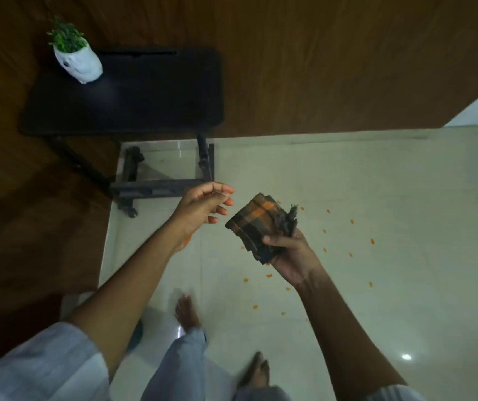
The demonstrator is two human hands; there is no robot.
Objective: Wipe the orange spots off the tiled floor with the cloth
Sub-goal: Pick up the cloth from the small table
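Head view: right hand (291,256) grips folded cloth (261,225), thumb on top.

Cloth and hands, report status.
Right hand grips folded cloth, held above the floor. Left hand open, empty. Orange spots unwiped on tiles; nothing blocking.

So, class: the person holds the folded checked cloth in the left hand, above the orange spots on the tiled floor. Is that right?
Not quite. The head view shows the right hand gripping the folded checked cloth; the left hand holds nothing. The rest stands: it is above the orange spots on the tiled floor.
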